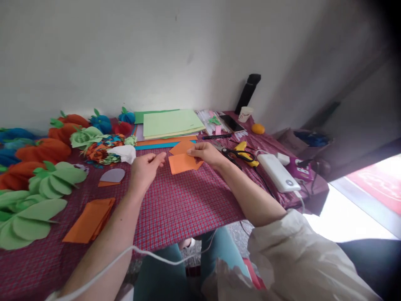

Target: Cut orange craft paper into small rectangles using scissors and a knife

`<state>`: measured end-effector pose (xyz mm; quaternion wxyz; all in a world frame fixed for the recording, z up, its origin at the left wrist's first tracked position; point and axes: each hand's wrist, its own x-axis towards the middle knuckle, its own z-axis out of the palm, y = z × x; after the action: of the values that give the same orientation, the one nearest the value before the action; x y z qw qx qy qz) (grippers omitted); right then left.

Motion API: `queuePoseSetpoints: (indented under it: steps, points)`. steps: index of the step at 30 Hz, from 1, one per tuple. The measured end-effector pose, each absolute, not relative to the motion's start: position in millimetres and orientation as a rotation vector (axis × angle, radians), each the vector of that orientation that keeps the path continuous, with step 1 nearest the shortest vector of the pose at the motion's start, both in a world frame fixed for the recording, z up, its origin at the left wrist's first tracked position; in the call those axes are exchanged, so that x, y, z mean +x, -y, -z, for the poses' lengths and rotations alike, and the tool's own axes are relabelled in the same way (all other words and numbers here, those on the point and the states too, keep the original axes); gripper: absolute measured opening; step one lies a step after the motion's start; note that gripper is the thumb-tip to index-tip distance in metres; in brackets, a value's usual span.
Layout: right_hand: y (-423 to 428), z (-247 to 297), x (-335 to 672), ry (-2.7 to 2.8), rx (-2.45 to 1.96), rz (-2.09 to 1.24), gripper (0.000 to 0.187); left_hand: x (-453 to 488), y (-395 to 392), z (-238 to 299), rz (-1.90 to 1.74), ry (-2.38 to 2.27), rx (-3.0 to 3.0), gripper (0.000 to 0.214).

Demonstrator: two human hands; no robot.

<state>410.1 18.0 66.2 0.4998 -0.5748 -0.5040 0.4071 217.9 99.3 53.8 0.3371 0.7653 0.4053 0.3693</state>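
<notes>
White cable point(163, 257) crosses bottom centre; mid-frame, right grip point(207, 154) pinches flat, rectangular orange paper point(181, 164); left grip's point(144, 168) closure: cannot tell.

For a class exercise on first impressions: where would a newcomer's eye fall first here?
Probably on the orange, blue and green pumpkin-shaped crafts crowding the left of the checked cloth. Next, likely, the orange paper pinched in the right hand, near the picture's middle.
</notes>
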Motion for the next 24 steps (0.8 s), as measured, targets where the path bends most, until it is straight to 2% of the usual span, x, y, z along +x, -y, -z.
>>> queuePoseSetpoints:
  steps: [3,8,24]
  points:
    - [-18.0,-63.5,403.5,1.322,-1.398,-0.996,0.023,223.9,-92.7,-52.6,-0.921,-0.858,1.886,0.035]
    - [-17.7,-58.5,394.8,1.493,-1.409,-0.949,0.027,229.8,-80.6,-48.2,-0.601,-0.736,1.816,0.034]
    - [-17.5,-62.0,404.8,1.388,-1.448,-0.971,0.025,227.5,-87.3,-46.9,-0.672,-0.798,1.696,0.031]
